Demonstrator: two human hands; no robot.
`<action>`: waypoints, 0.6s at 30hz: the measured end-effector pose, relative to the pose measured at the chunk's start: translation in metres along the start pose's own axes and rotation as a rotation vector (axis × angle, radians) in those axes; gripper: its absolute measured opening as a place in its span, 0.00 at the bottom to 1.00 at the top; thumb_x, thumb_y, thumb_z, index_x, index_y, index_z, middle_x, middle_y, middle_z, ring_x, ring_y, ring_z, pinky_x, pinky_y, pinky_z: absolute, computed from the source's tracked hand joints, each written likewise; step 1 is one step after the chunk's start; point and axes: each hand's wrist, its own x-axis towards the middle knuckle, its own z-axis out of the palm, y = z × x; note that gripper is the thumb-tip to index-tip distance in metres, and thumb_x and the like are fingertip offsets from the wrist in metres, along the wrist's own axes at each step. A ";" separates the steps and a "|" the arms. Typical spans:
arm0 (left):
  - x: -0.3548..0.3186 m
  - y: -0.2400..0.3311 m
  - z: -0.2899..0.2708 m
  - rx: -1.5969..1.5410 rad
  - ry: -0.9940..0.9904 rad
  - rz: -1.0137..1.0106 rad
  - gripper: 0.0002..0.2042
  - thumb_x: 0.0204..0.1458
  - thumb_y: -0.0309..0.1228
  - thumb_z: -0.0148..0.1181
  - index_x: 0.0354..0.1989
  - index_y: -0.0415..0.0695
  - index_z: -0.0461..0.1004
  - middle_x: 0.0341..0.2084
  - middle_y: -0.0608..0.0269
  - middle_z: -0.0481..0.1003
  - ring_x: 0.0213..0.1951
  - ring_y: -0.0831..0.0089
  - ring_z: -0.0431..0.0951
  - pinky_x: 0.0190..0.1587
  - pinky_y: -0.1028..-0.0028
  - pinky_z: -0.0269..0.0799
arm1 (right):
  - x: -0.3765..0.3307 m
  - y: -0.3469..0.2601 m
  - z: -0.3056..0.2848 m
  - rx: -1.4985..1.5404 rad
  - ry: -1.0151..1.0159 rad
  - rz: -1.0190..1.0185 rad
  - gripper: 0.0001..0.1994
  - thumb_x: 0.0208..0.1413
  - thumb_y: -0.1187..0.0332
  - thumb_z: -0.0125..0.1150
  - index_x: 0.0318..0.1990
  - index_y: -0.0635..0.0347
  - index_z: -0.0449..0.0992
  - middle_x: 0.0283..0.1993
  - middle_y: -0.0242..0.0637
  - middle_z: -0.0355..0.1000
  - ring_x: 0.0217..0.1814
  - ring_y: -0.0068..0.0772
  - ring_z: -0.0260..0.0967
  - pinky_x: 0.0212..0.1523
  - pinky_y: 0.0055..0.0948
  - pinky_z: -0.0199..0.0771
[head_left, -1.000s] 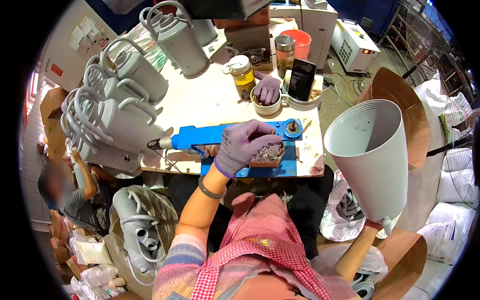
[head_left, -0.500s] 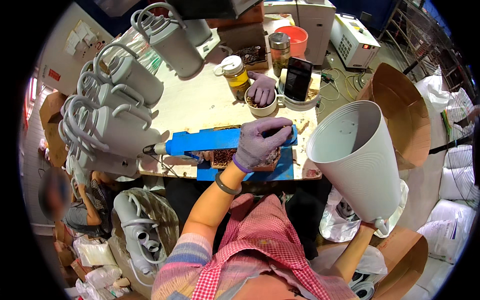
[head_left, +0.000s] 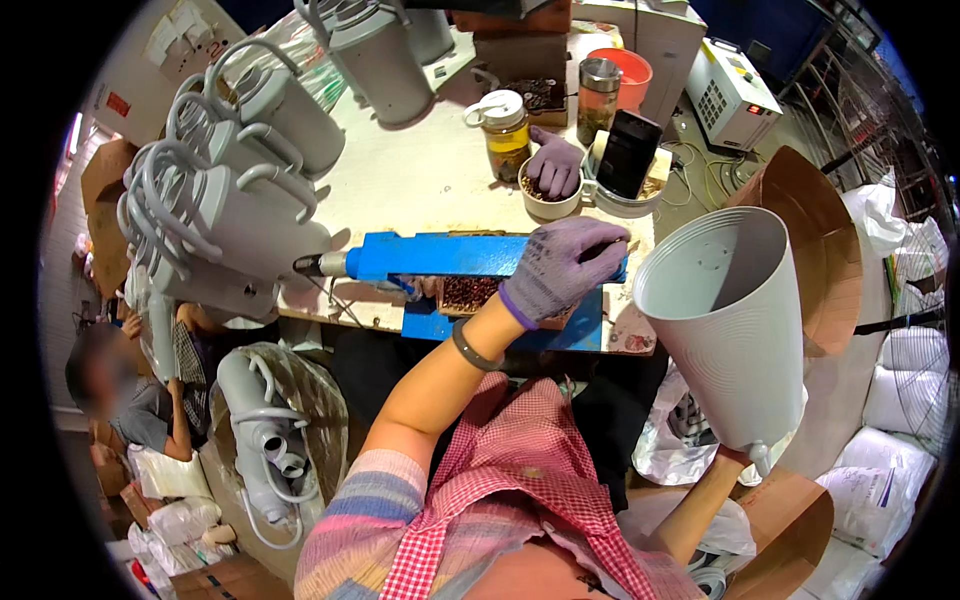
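My left hand [head_left: 567, 262], in a purple-grey knit glove, is over the right end of a blue clamp-like tool [head_left: 445, 256]. Its fingers and thumb are drawn together; whatever is between the tips is too small to make out. Out to the right, my right hand [head_left: 733, 457] supports a large light-grey tapered canister [head_left: 735, 335] near its narrow end. That hand's fingers are mostly hidden behind the canister, whose wide mouth faces up and away from me. A box of small brown-red pieces [head_left: 468, 293] sits under the blue tool.
Several grey canisters with curved tubes [head_left: 255, 215] crowd the table's left side. Behind the blue tool are a cup with a spare glove [head_left: 555, 170], a yellow-banded jar [head_left: 507, 140] and a propped phone [head_left: 627, 152]. A cardboard box [head_left: 825, 260] stands at right; another person [head_left: 150, 410] sits at left.
The view has shifted, so the table items appear farther right. My left fingertips have drawn closer together at the blue tool's end. My right hand still holds the canister.
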 end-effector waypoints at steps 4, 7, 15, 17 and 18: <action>-0.037 0.020 -0.007 0.112 0.199 0.190 0.25 0.49 0.32 0.70 0.56 0.40 0.73 0.49 0.50 0.76 0.51 0.59 0.76 0.47 0.67 0.76 | -0.003 -0.004 -0.011 -0.010 0.015 -0.003 0.24 0.58 0.54 0.52 0.56 0.61 0.67 0.53 0.40 0.71 0.55 0.37 0.70 0.54 0.36 0.72; -0.097 -0.009 -0.030 0.074 0.077 -0.049 0.09 0.47 0.28 0.70 0.37 0.42 0.82 0.29 0.57 0.80 0.32 0.62 0.80 0.40 0.70 0.76 | -0.007 -0.009 -0.020 -0.012 0.039 -0.016 0.24 0.59 0.54 0.52 0.56 0.61 0.68 0.52 0.40 0.72 0.54 0.37 0.70 0.53 0.36 0.72; -0.122 -0.125 -0.045 0.994 -0.125 -0.479 0.18 0.59 0.48 0.53 0.35 0.47 0.82 0.33 0.49 0.81 0.36 0.54 0.81 0.39 0.58 0.76 | -0.017 -0.005 -0.015 -0.015 0.033 -0.021 0.23 0.60 0.53 0.50 0.54 0.61 0.69 0.51 0.39 0.73 0.53 0.36 0.71 0.52 0.35 0.73; -0.120 -0.128 -0.038 0.986 -0.064 -0.431 0.21 0.60 0.51 0.50 0.36 0.47 0.82 0.33 0.49 0.81 0.35 0.53 0.81 0.39 0.58 0.76 | -0.026 -0.004 -0.021 -0.010 0.056 -0.025 0.22 0.60 0.53 0.50 0.54 0.61 0.70 0.51 0.39 0.73 0.53 0.36 0.71 0.52 0.35 0.73; -0.119 -0.129 -0.035 0.982 -0.031 -0.410 0.22 0.60 0.52 0.49 0.36 0.46 0.82 0.33 0.49 0.80 0.35 0.53 0.81 0.39 0.57 0.76 | -0.028 -0.003 -0.021 -0.007 0.065 -0.032 0.22 0.61 0.53 0.50 0.54 0.61 0.70 0.51 0.39 0.73 0.53 0.36 0.71 0.51 0.35 0.73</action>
